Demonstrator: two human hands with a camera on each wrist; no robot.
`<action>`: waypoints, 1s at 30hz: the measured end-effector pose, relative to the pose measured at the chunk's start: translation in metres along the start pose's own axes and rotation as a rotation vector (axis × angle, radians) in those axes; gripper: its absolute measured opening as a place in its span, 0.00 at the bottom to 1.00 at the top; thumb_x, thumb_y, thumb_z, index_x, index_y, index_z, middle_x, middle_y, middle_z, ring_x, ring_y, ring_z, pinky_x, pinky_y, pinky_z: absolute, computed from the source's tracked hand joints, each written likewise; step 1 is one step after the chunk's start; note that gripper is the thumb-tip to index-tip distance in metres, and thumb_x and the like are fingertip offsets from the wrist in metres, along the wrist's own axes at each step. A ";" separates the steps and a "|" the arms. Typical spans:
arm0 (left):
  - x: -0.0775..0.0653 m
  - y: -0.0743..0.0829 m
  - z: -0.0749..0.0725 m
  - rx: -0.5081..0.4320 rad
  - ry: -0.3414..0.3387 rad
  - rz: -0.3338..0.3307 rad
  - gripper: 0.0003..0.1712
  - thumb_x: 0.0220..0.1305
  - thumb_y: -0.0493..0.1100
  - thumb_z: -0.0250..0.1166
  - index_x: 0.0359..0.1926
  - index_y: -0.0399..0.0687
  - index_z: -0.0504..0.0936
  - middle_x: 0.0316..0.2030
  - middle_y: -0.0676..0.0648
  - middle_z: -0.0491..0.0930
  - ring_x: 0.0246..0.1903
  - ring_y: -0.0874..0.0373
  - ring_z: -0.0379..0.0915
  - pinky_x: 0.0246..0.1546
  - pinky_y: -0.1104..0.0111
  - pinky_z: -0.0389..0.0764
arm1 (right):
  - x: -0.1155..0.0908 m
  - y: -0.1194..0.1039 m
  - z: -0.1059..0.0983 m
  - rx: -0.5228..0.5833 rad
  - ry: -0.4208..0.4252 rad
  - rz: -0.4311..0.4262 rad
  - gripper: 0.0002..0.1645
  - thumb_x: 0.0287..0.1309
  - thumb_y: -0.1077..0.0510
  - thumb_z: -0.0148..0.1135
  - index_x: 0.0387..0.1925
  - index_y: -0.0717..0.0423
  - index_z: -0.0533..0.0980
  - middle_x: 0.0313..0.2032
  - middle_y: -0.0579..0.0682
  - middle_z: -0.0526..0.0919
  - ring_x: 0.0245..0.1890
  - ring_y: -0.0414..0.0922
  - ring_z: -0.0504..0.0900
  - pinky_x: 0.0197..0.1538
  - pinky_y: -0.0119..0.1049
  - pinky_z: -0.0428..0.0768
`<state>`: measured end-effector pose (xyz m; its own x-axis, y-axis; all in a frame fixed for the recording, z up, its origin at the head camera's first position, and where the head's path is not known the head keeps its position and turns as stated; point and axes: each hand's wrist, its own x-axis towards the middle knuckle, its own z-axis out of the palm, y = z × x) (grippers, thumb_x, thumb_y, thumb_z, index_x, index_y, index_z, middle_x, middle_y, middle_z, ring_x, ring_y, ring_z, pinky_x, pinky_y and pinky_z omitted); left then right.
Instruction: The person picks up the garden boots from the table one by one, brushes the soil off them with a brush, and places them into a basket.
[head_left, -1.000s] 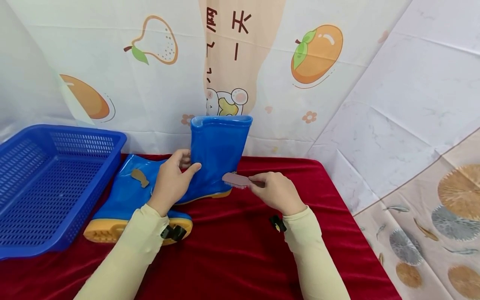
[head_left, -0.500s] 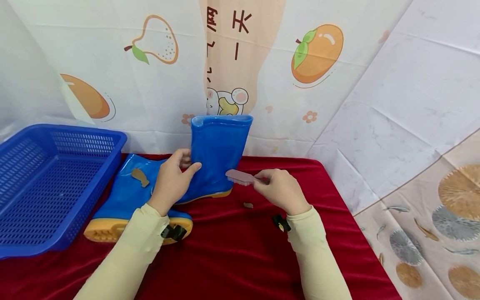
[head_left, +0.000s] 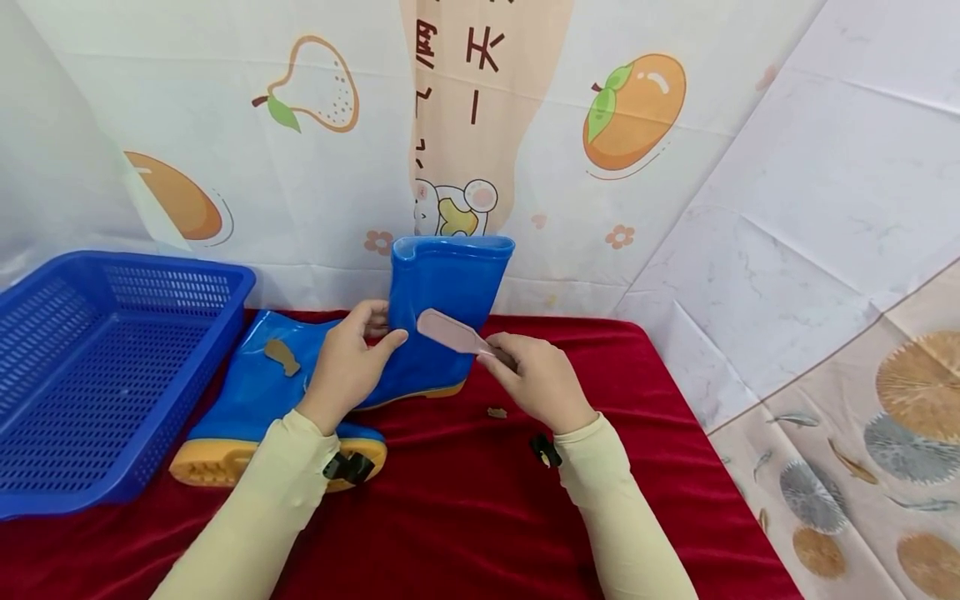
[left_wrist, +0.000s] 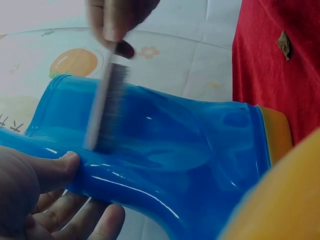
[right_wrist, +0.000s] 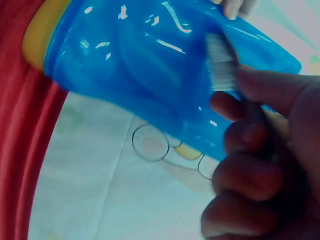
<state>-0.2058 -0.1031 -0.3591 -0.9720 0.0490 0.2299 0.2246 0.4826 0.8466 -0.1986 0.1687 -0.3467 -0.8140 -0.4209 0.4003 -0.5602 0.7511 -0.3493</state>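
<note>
An upright blue rain boot (head_left: 450, 279) with a yellow sole stands near the back of the table. My left hand (head_left: 348, 362) grips its shaft from the left, thumb on the near side and fingers behind, as the left wrist view also shows (left_wrist: 55, 195). In my right hand (head_left: 542, 379) is a pink scrub brush (head_left: 452, 332), its handle gripped by curled fingers. The brush head overlaps the boot's shaft, and in the right wrist view its pale bristles (right_wrist: 220, 62) face the blue surface. A second blue boot (head_left: 251, 387) lies on its side, partly behind my left arm, bearing a brown patch (head_left: 281, 357).
A blue plastic basket (head_left: 120, 333) with slotted walls stands at the left. One small brown scrap (head_left: 497, 412) lies on the red cloth (head_left: 465, 500) in front of the upright boot. Behind is a white curtain (head_left: 300, 192) printed with fruit.
My right hand has carried the brush up and left from the boot's ankle to its shaft. A brown scrap has appeared on the cloth. The upright boot has shifted slightly right.
</note>
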 end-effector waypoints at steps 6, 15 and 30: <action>0.001 0.000 0.001 0.010 0.005 0.000 0.28 0.75 0.46 0.64 0.69 0.41 0.71 0.59 0.37 0.79 0.59 0.42 0.75 0.59 0.45 0.79 | -0.003 0.005 0.003 -0.011 -0.108 0.137 0.14 0.68 0.51 0.68 0.51 0.48 0.88 0.31 0.40 0.87 0.21 0.37 0.72 0.27 0.33 0.74; 0.000 -0.001 0.001 0.006 -0.001 -0.004 0.28 0.75 0.47 0.64 0.69 0.41 0.70 0.59 0.37 0.79 0.59 0.42 0.75 0.59 0.45 0.79 | -0.003 0.000 0.000 -0.022 0.029 0.077 0.09 0.68 0.48 0.67 0.36 0.43 0.89 0.16 0.36 0.74 0.17 0.35 0.70 0.21 0.32 0.68; 0.000 -0.001 0.000 0.023 -0.022 -0.002 0.28 0.75 0.47 0.63 0.70 0.41 0.70 0.60 0.38 0.79 0.60 0.42 0.75 0.60 0.45 0.78 | -0.003 -0.002 0.004 0.007 -0.033 0.123 0.13 0.67 0.50 0.69 0.50 0.46 0.89 0.24 0.39 0.84 0.18 0.37 0.69 0.22 0.33 0.68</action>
<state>-0.2057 -0.1031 -0.3601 -0.9738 0.0668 0.2174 0.2210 0.5028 0.8357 -0.1955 0.1665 -0.3509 -0.8814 -0.3423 0.3255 -0.4565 0.7945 -0.4005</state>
